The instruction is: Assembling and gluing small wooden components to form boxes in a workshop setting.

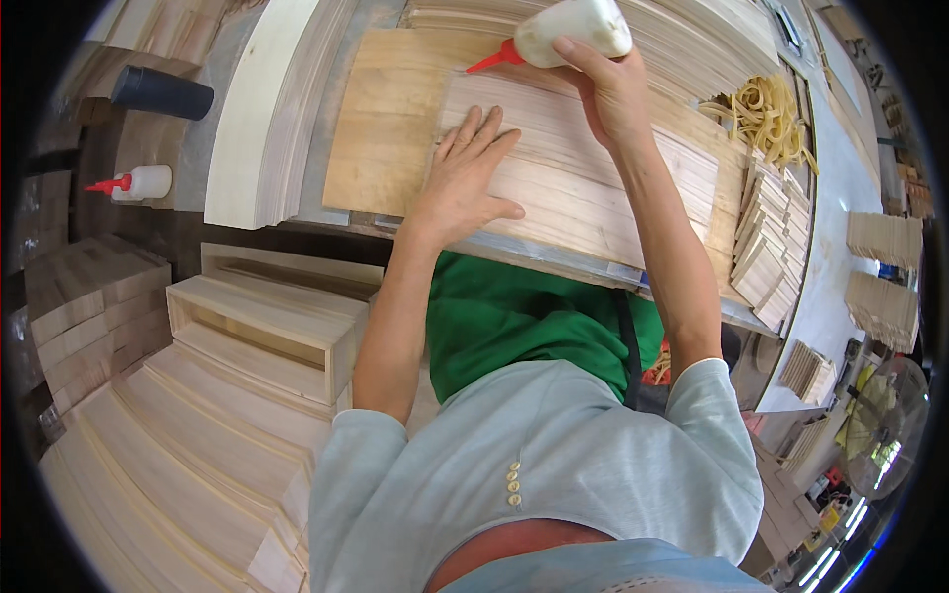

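My right hand [608,94] is wrapped round a white glue bottle [573,30] with a red nozzle. The bottle is tipped over, and its nozzle points left and down at the far left corner of a stack of pale wooden strips [593,198]. Whether the tip touches the wood I cannot tell. My left hand [465,178] lies flat on the near left part of these strips, fingers spread, holding nothing. Beneath them is a yellowish plywood board [381,119] on the workbench.
Left of the board stand stacked long pale boards [252,119]. Farther left are a dark cylinder [161,93] and a second glue bottle [148,183]. Rubber bands [766,114] and small wooden slats [771,237] lie at the right. Open wooden frames [267,331] are stacked at lower left.
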A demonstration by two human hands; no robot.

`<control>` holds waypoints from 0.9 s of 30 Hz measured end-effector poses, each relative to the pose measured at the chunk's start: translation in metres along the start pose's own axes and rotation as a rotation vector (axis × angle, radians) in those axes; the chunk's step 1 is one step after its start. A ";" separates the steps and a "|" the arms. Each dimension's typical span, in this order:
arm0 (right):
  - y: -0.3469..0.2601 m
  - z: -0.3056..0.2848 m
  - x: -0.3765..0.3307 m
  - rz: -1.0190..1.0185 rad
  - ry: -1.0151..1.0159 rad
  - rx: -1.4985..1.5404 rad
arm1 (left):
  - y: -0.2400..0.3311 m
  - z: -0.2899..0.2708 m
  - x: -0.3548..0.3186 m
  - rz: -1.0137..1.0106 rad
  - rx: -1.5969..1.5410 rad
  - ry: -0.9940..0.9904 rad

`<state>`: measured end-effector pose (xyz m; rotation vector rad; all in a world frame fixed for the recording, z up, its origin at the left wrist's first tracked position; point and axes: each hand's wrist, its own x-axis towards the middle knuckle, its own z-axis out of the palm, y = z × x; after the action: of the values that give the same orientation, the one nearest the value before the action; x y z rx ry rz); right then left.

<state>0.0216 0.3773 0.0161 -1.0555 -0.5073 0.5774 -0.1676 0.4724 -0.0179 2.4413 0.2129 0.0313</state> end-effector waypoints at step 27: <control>0.020 0.012 0.001 -0.094 0.144 -0.076 | 0.004 -0.001 0.003 -0.027 -0.009 -0.004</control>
<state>0.0104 0.3930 0.0031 -1.1306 -0.4525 0.3979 -0.1642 0.4704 -0.0144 2.4288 0.2441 0.0157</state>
